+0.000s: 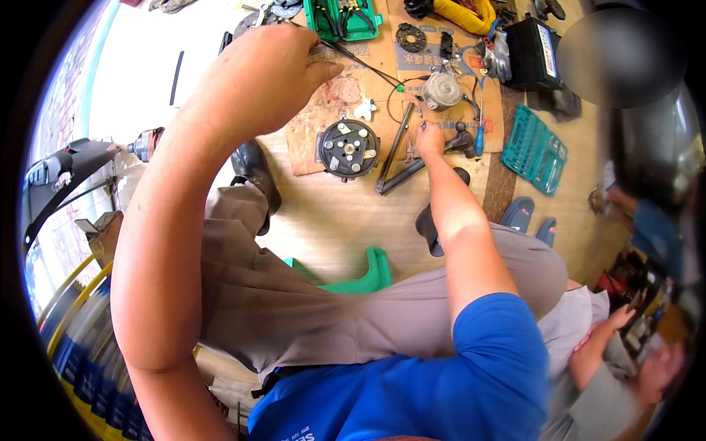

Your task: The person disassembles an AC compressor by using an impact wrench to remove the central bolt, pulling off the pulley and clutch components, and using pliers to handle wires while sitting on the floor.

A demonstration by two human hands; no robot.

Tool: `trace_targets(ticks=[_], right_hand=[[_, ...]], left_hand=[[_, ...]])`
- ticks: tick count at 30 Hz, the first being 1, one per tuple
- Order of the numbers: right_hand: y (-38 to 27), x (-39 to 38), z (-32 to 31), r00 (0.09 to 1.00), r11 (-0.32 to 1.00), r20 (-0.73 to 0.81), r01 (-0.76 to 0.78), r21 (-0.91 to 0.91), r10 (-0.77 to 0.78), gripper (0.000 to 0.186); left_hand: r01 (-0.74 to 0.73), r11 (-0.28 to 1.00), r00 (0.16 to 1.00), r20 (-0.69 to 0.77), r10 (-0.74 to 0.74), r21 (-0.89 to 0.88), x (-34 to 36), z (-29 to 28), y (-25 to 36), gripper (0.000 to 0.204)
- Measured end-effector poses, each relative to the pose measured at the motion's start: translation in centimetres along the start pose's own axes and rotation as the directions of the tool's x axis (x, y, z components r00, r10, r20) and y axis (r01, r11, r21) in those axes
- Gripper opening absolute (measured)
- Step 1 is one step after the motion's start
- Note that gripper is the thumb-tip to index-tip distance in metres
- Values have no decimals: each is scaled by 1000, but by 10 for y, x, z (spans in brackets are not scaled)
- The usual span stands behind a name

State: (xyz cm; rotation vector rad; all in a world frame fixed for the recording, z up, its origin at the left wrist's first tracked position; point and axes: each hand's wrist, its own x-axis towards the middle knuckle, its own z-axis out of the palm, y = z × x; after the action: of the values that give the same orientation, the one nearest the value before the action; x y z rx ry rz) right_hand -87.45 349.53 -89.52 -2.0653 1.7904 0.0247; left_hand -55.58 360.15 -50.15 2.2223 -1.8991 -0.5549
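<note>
My left hand (290, 70) is raised at the upper left of the cardboard, its fingers curled round a black cable (368, 67); the fingertips are partly hidden. The cable runs to a green connector (400, 88) beside a round silver metal part (441, 90). My right hand (431, 140) is closed in a pinch below that part; what it pinches is too small to make out. Just left of it lies a dark metal bar (396, 147). A hammer (461, 140) rests to its right. A black round pulley-like disc with bolts (348, 150) lies between my feet.
A blue-handled screwdriver (479, 140) and a teal tool case (535, 151) lie to the right. Farther off are a green pliers case (344, 18), a yellow bag (465, 13) and a black battery (531, 55). Other people's hands (621, 316) are at far right.
</note>
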Motion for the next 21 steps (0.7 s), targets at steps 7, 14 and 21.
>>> trace_targets(ticks=[7, 14, 21], right_hand=[[14, 2, 1, 997, 997, -55, -44, 64, 47, 23], [-27, -9, -24, 977, 919, -191, -12, 393, 95, 26], [-149, -78, -122, 846, 754, 20, 463, 466, -533, 53]], left_hand=[[0, 1000, 999, 38, 0, 4, 3, 5, -2, 39], [-49, 997, 999, -16, 51, 65, 2, 11, -6, 40], [-20, 999, 999, 43, 19, 32, -12, -21, 11, 36]])
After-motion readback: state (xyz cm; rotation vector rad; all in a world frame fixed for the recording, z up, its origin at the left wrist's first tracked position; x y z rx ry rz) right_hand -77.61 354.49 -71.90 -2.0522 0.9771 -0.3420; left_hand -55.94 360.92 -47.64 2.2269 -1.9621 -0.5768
